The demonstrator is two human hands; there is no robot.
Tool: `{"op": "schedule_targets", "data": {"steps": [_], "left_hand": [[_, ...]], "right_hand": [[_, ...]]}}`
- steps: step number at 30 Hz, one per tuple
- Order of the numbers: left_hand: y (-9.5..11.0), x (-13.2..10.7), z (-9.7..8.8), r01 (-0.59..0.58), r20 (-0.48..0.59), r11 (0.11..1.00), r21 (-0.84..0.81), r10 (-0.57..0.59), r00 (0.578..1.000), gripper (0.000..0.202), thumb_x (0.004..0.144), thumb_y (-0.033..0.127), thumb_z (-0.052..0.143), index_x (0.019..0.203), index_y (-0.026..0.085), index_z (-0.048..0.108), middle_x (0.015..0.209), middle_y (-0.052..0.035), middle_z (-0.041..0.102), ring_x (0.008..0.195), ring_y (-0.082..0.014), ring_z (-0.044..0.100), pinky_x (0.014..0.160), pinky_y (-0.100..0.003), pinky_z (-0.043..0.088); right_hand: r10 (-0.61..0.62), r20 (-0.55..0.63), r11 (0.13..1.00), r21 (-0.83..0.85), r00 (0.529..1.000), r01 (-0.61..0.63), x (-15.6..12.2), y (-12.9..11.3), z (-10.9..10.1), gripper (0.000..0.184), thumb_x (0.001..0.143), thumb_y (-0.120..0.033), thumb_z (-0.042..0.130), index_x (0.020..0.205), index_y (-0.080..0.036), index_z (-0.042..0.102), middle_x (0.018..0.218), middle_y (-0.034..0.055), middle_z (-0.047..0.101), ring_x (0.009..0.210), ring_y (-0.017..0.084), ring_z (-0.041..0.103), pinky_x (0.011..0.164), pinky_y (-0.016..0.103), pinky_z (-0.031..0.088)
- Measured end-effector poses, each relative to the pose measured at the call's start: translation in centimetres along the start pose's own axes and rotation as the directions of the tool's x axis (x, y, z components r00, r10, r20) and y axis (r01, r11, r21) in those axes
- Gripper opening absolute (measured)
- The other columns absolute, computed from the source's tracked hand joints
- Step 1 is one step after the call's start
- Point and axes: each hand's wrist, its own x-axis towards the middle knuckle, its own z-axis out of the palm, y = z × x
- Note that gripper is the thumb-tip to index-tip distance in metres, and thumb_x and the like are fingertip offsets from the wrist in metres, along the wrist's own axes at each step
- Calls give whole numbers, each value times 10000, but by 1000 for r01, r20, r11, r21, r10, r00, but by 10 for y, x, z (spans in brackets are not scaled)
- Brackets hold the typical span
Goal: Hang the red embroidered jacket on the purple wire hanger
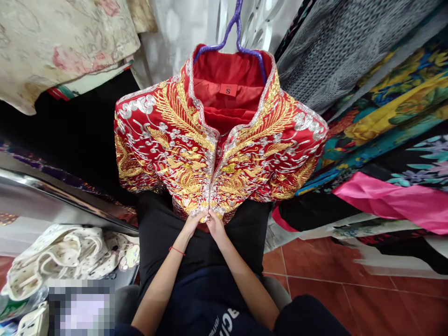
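**Both hands pinch the hem of a red embroidered jacket**

The left hand (193,224) and the right hand (214,225) meet side by side at the bottom centre of the red jacket (175,140), fingertips touching each other. Each grip is closed in a pinch on the lower front edge, 1 hand on either side of the silver-trimmed front opening. What sits between the fingertips is too small to tell. A thin red cord (177,251) circles the left wrist, just below the grip.

Straight above the grip the jacket hangs from a purple hanger (234,32), its gold and silver embroidery spread across both front panels. A red size label (227,89) marked S shows inside the collar, well above the hands. Behind the grip and below the hem hangs black cloth (157,233).

To the right of the grip lie stacked floral fabrics (392,107) and a pink cloth (392,200) above the red tiled floor (332,280). To the left and lower down sits a cream spotted bag (63,256).
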Motion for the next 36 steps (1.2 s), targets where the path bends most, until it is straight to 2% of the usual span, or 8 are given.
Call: {"op": "schedule_targets", "data": {"steps": [7, 11, 17, 22, 27, 29, 33, 36], "left_hand": [[-4, 4, -2, -55, -9, 998, -7, 55, 998, 546, 531, 360, 934, 983, 107, 760, 953, -121, 783, 906, -244, 734, 948, -400, 536], [-5, 4, -1, -111, -49, 993, -32, 109, 993, 623, 558, 400, 920, 1086, 128, 732, 1094, -132, 765, 1002, -251, 727, 986, -403, 529], [-8, 0, 4, -190, -98, 982, 21, 191, 977, 590, 581, 373, 913, 1091, 135, 734, 1131, -127, 758, 1102, -280, 698, 1055, -423, 490], [-9, 5, 7, -226, -133, 973, 53, 231, 964, 563, 588, 400, 901, 1050, 123, 736, 1120, -128, 760, 1101, -281, 696, 1079, -443, 467], [-5, 10, 7, -212, -140, 975, 59, 218, 966, 591, 609, 421, 893, 1092, 124, 728, 1174, -142, 744, 1107, -275, 696, 1074, -437, 471], [-2, 10, 7, -208, -139, 976, 65, 216, 967, 594, 599, 417, 901, 1084, 118, 731, 1155, -142, 750, 1095, -279, 700, 1066, -441, 477], [0, 9, 8, -214, -130, 973, 80, 223, 966, 559, 596, 411, 905, 1045, 118, 747, 1099, -129, 768, 1073, -279, 707, 1060, -435, 484], [-2, 8, 8, -213, -120, 974, 83, 221, 968, 514, 613, 408, 894, 1018, 121, 756, 1074, -121, 773, 1064, -273, 711, 1062, -431, 483]], "right_hand": [[99, -57, 991, 94, 993, -93, -2, -2, 4, 299, 595, -300, 854, 815, -226, 665, 739, -19, 706, 628, 115, 623, 572, 222, 516], [118, -63, 988, 108, 991, -111, -4, -5, 7, 307, 607, -251, 842, 853, -231, 661, 758, -30, 710, 616, 105, 610, 541, 212, 485], [142, -100, 986, 100, 985, -132, 3, -11, 7, 281, 585, -155, 830, 744, -230, 612, 668, -70, 646, 592, 85, 573, 547, 199, 464], [258, -119, 965, -3, 959, -261, 6, -16, 5, 277, 642, -309, 863, 715, -202, 618, 567, -60, 581, 472, 64, 480, 456, 193, 363], [403, -62, 895, -184, 913, -407, -6, -22, 4, 445, 661, -553, 822, 670, -147, 638, 554, 28, 615, 417, 86, 464, 410, 209, 309], [361, -61, 901, -233, 930, -365, -8, -26, 7, 462, 639, -575, 819, 692, -148, 653, 583, 34, 640, 439, 95, 493, 430, 214, 334], [135, -75, 935, -321, 988, -152, -4, -39, 16, 419, 588, -545, 839, 707, -180, 670, 653, -8, 668, 518, 87, 534, 503, 210, 380], [11, -47, 914, -404, 999, -29, -4, -47, 20, 380, 581, -520, 832, 695, -186, 691, 653, -11, 669, 536, 102, 541, 541, 233, 405]]}}
